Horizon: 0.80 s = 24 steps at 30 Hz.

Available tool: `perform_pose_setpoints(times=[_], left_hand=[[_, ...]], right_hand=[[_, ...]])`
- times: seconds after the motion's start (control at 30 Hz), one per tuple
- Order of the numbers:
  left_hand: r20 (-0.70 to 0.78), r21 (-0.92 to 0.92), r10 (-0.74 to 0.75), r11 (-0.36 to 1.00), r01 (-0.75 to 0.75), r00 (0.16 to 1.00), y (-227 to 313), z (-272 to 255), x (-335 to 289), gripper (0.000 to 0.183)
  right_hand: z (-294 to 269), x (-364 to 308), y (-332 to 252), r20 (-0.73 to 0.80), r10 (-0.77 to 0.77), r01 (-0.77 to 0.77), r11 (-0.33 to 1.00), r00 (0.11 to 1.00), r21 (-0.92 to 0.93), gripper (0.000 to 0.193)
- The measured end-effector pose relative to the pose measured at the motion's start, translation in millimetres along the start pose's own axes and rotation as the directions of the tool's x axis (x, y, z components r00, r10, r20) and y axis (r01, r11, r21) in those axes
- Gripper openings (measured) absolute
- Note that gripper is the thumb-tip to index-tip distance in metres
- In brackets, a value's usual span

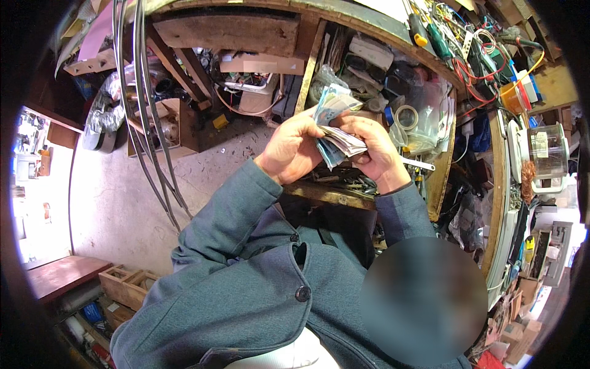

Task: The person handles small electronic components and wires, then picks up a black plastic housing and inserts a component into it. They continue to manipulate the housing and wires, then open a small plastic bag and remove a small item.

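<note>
A folded wad of banknotes [342, 141], bluish and pale, is held between my two hands above an open drawer. My left hand [292, 146] grips it from the left, thumb pressed on top. From the right, my right hand [380, 152] has its fingers curled over the notes' edges. Some bluish notes [335, 103] fan upward past the fingers. Below the hands, the wooden drawer [344, 195] is full of tools and odds and ends. A roll of tape [405, 117] lies in it, and a metal wrench [418, 163] sticks out beside my right wrist.
Screwdrivers [437, 40] and tangled wires [485, 55] crowd the bench at the upper right. A clear plastic container [547, 150] stands farther right. Dark cables [142, 104] hang down at the left, before a cardboard box [178, 129] on the concrete floor [117, 209].
</note>
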<state>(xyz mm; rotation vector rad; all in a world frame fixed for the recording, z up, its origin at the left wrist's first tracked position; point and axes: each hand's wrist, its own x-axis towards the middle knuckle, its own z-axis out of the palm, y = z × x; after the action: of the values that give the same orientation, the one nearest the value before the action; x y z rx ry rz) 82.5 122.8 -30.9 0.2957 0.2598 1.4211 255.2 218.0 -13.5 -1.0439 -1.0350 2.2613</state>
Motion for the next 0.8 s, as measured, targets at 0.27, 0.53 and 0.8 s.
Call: perform_pose_setpoints(times=[0.27,0.53,0.8], left_hand=[[-0.024,0.002,0.034,0.999,-0.034,0.999,-5,-8,1,0.055],[-0.138,0.167,0.109,0.982,-0.085,0.985,1,8,16,0.056],[-0.126,0.389,0.310,0.889,-0.241,0.942,35,30,28,0.030]], right_hand=[[7,-1,0,-0.011,-0.035,0.034,0.994,0.999,-0.101,0.013],[12,23,-12,0.039,-0.324,0.306,0.837,0.945,-0.454,0.032],[68,31,-68,0.235,-0.516,0.469,0.388,0.824,-0.794,0.055]])
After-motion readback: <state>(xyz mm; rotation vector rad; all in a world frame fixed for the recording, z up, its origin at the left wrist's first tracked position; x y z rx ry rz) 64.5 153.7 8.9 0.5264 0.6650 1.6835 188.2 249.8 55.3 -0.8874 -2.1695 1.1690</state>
